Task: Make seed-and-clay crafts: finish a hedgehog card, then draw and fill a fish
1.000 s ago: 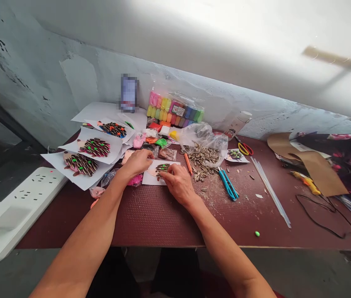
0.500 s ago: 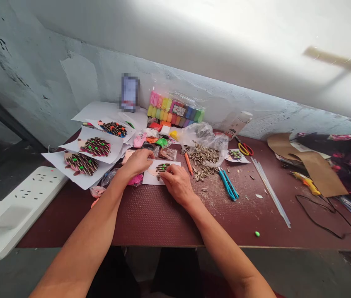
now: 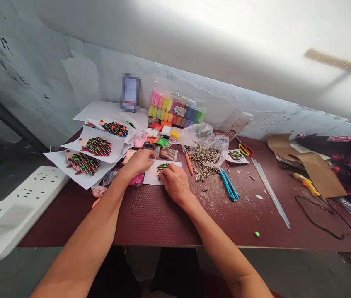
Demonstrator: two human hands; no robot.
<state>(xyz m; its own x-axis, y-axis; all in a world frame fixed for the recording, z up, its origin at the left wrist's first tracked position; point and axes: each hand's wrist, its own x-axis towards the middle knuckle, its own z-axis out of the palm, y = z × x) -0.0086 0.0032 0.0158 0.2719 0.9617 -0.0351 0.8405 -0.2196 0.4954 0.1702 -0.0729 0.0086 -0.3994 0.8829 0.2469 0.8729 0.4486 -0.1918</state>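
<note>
A small white card [image 3: 151, 178] lies on the table with a hedgehog shape on it, made of striped sunflower seeds [image 3: 163, 167] and green bits on pale clay. At the card's upper left edge is my left hand [image 3: 141, 160], its fingers curled and close together; their tips are partly hidden. My right hand [image 3: 177, 184] is over the card's right part, fingers drawn together in a pinch at the seeds. Whatever sits between those fingertips is too small to make out. An orange pen-like stick [image 3: 189, 164] and a heap of sunflower seeds [image 3: 204, 156] lie right of the card.
Papers with seed hedgehogs [image 3: 96, 146] are stacked at left beside a power strip [image 3: 29, 207]. Behind stand clay packs [image 3: 175, 111] and a pixelated phone [image 3: 130, 93]. Rightward lie a blue utility knife [image 3: 228, 186], scissors [image 3: 245, 148], glue sticks [image 3: 271, 193] and a yellow glue gun [image 3: 309, 185].
My right hand has shifted very slightly at the seeds on the card. My left hand stays at the card's edge. The whole view has moved a little.
</note>
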